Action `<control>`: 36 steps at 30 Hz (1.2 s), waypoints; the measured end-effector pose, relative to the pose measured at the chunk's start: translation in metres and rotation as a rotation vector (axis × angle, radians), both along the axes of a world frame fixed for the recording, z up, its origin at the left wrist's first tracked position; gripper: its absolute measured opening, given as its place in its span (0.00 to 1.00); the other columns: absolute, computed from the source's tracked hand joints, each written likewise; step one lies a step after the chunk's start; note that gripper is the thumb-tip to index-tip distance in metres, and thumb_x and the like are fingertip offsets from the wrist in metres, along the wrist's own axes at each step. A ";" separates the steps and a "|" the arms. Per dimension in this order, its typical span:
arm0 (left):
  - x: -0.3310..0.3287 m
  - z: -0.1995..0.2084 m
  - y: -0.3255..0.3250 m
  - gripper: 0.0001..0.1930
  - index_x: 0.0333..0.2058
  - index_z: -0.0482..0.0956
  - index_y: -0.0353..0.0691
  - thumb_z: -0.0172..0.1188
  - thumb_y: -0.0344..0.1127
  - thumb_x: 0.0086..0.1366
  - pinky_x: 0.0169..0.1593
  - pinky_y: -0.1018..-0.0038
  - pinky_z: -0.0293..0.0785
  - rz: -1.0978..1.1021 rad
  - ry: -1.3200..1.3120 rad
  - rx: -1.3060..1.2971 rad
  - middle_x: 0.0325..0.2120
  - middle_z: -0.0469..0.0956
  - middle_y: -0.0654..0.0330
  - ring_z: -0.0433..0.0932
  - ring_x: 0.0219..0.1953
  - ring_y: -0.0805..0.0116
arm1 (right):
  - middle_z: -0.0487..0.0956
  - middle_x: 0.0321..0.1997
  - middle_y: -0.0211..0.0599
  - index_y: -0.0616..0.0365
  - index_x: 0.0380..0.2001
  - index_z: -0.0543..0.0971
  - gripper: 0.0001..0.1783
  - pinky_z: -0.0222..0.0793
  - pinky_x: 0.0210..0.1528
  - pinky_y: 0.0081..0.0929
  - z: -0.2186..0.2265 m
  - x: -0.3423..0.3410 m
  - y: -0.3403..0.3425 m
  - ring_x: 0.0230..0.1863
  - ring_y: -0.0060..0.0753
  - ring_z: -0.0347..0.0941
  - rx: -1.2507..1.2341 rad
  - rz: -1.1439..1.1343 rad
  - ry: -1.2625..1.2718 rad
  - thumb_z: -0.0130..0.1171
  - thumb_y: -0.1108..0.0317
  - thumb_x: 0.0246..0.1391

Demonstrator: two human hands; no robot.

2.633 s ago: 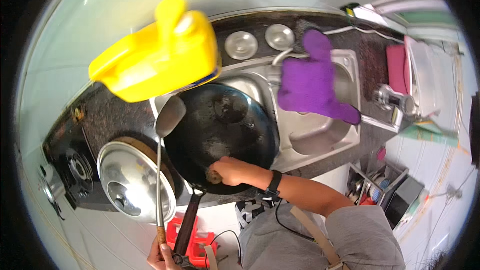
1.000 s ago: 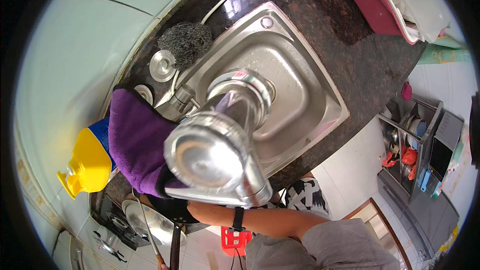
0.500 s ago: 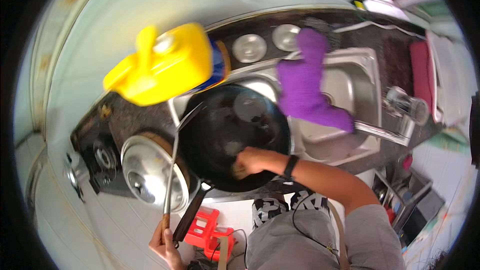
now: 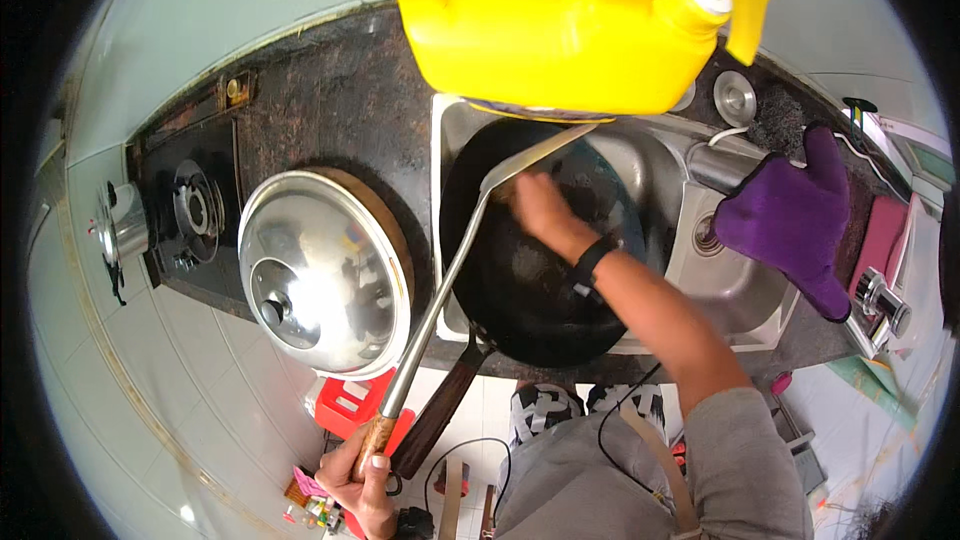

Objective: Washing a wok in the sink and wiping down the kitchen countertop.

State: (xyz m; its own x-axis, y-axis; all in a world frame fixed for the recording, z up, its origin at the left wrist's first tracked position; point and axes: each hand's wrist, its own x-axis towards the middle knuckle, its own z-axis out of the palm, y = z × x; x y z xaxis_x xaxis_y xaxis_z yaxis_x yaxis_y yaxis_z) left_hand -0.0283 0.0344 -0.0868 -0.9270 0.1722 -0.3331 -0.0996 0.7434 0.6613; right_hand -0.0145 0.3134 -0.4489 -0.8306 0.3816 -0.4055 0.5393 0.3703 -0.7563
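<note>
My left hand point(image 4: 358, 488) is closed around the wooden end of a long metal wok spatula point(image 4: 437, 310). The spatula slants up and away, its flat blade over the far left part of a black wok point(image 4: 545, 285). Resting in the sink, the wok points its dark handle toward me, beside my left hand. My right hand point(image 4: 552, 215) reaches into the wok, next to the blade, blurred by motion. Its fingers are bent down toward the wok's inner surface, with a small brownish patch by them that I cannot make out.
A steel sink point(image 4: 735, 315) holds the wok on its left side. Behind stands a large yellow jug point(image 4: 540, 35). A purple glove-shaped cloth point(image 4: 785, 210) hangs over the right basin. Left are a domed metal lid point(image 4: 335, 285) and a gas burner point(image 4: 197, 205). A red stool point(image 4: 345, 405) stands below.
The view has shifted, so the jug and purple cloth appear farther right. My right hand has moved from the wok's near side toward its far left. My left hand still grips the spatula.
</note>
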 end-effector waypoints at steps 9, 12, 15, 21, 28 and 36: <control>-0.002 0.003 0.005 0.30 0.41 0.85 0.27 0.67 0.56 0.56 0.27 0.79 0.56 0.000 -0.028 -0.023 0.18 0.72 0.68 0.65 0.22 0.80 | 0.77 0.36 0.63 0.63 0.41 0.76 0.14 0.73 0.42 0.49 0.083 -0.005 -0.054 0.42 0.68 0.75 -0.202 0.100 0.381 0.53 0.80 0.48; -0.001 0.002 0.004 0.30 0.41 0.85 0.27 0.67 0.55 0.57 0.27 0.79 0.56 -0.009 0.010 -0.029 0.18 0.72 0.68 0.65 0.22 0.80 | 0.77 0.36 0.62 0.65 0.44 0.74 0.16 0.73 0.42 0.52 0.020 -0.025 -0.009 0.41 0.70 0.74 -0.023 0.015 0.252 0.53 0.80 0.49; -0.003 0.006 0.009 0.30 0.41 0.85 0.27 0.67 0.55 0.57 0.27 0.79 0.57 -0.013 -0.028 -0.046 0.18 0.73 0.68 0.65 0.22 0.80 | 0.77 0.42 0.63 0.69 0.45 0.72 0.17 0.72 0.44 0.56 -0.036 0.014 0.029 0.42 0.70 0.75 0.304 -0.100 -0.055 0.56 0.80 0.50; -0.003 0.005 0.006 0.31 0.42 0.84 0.26 0.67 0.54 0.58 0.27 0.80 0.56 -0.032 -0.049 -0.018 0.20 0.75 0.67 0.64 0.23 0.82 | 0.75 0.39 0.59 0.66 0.42 0.70 0.14 0.70 0.43 0.53 0.008 -0.031 0.023 0.42 0.64 0.73 0.411 -0.334 0.228 0.55 0.81 0.50; 0.002 -0.003 0.002 0.28 0.41 0.84 0.25 0.67 0.51 0.57 0.26 0.79 0.55 0.050 -0.052 0.052 0.18 0.73 0.68 0.64 0.21 0.81 | 0.77 0.40 0.55 0.61 0.41 0.74 0.10 0.73 0.42 0.45 0.089 0.046 -0.050 0.43 0.58 0.76 -0.311 0.374 0.437 0.56 0.75 0.55; 0.001 0.001 0.004 0.28 0.39 0.84 0.25 0.65 0.52 0.57 0.21 0.79 0.49 0.027 -0.045 -0.024 0.13 0.69 0.69 0.59 0.15 0.84 | 0.77 0.26 0.54 0.61 0.31 0.73 0.04 0.69 0.33 0.46 0.116 0.053 -0.045 0.30 0.59 0.76 -0.571 0.434 0.192 0.56 0.76 0.49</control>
State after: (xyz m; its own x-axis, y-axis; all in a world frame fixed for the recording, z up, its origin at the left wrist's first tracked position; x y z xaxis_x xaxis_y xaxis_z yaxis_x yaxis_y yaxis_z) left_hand -0.0278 0.0386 -0.0858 -0.9152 0.1387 -0.3783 -0.1490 0.7559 0.6375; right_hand 0.0385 0.2686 -0.3334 -0.9350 -0.2238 -0.2752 0.2731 0.0407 -0.9611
